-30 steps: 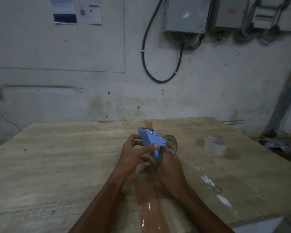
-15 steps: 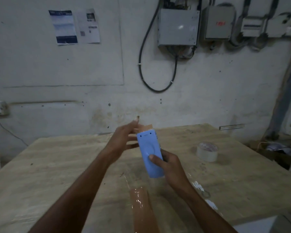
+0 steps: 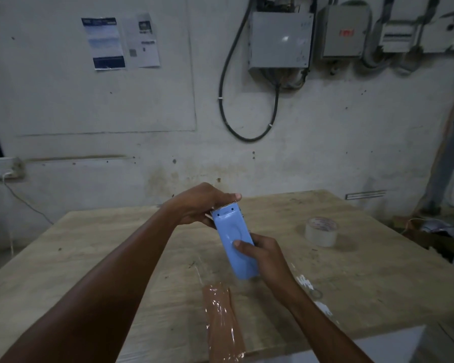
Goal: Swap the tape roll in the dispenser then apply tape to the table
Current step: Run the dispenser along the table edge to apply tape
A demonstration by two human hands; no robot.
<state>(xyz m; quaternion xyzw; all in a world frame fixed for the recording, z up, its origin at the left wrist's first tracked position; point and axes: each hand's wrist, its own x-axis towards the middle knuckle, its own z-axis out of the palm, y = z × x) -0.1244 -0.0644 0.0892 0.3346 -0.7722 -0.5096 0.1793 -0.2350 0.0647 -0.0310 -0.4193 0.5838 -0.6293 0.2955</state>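
Observation:
I hold a light blue tape dispenser in the air above the wooden table, its toothed cutter end pointing away from me. My right hand grips its lower body with the thumb on the blue face. My left hand pinches the far end by the cutter, fingers over the top. Whether a roll sits inside is hidden by the blue cover. A clear tape roll lies flat on the table to the right, apart from both hands.
A strip of brown tape is stuck on the table near the front edge, with glossy clear tape patches to its right. The wall behind carries grey electrical boxes, a black cable loop and two paper sheets.
My left hand has closed onto the dispenser's cutter end, where half a second ago it was pulling brown tape beside it. The dispenser was turned so its flat blue face is toward me.

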